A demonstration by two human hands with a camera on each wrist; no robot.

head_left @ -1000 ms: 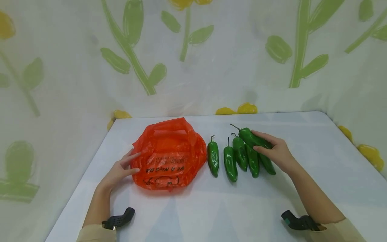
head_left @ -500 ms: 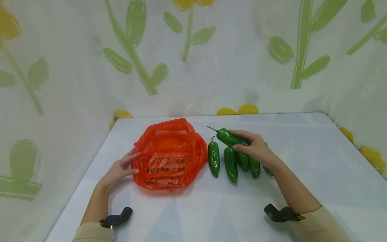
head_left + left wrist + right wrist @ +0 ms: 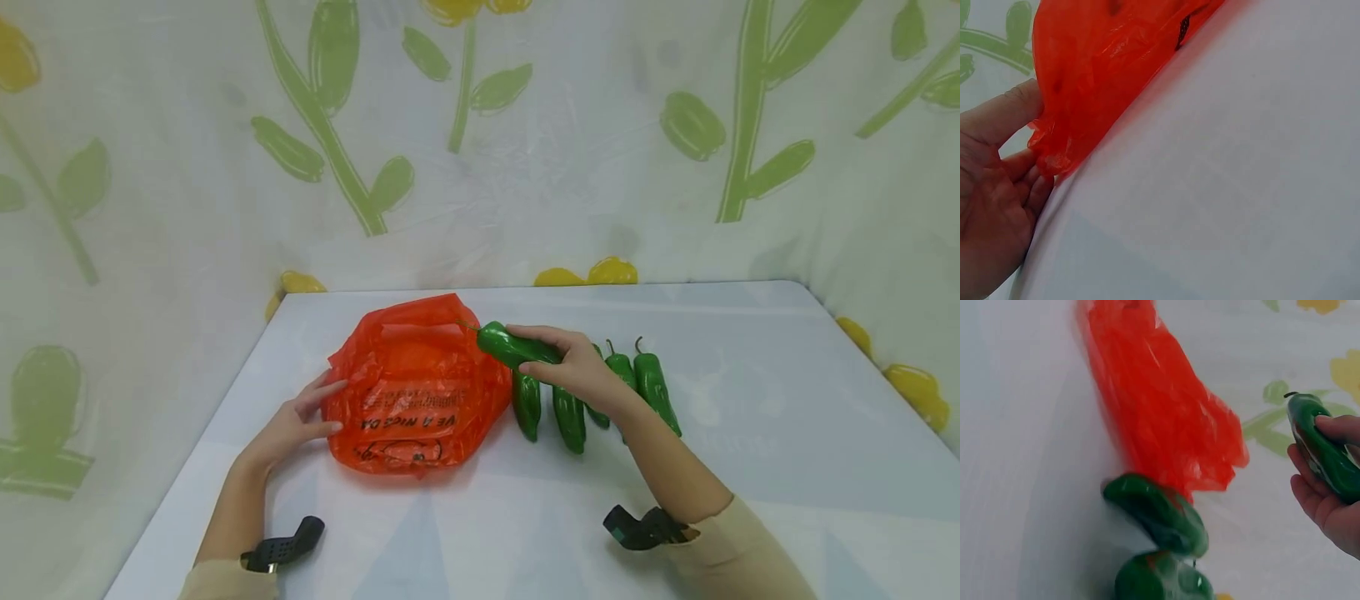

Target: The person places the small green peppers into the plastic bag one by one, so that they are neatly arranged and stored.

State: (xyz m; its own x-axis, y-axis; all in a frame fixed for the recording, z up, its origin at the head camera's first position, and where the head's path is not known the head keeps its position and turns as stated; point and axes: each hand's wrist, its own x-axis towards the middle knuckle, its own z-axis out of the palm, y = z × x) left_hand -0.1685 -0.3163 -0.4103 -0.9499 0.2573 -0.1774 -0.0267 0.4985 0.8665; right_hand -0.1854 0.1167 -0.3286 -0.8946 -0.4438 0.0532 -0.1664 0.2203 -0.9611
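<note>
A red-orange plastic bag [image 3: 412, 400] with black print sits at the left of the table, its mouth spread. My left hand [image 3: 288, 425] holds its left edge; in the left wrist view thumb and fingers lie on either side of the crumpled film. My right hand [image 3: 573, 362] grips a green chili pepper [image 3: 506, 344], raised above the table. Its stem end points left, over the bag's right rim. In the right wrist view the held pepper lies between thumb and curled fingers. Beneath the right hand, a pepper [image 3: 527, 408] lies close to the bag's right side.
Several more green peppers lie in a row right of the bag, among them one pepper [image 3: 570, 421] near the middle and another pepper [image 3: 654, 387] at the right end. The right forearm partly covers the row. A flower-patterned curtain [image 3: 570, 167] stands behind the white table [image 3: 480, 533].
My right hand has carried the pepper leftward, from above the right end of the row to the bag's right rim. The left hand and the bag have stayed nearly in place.
</note>
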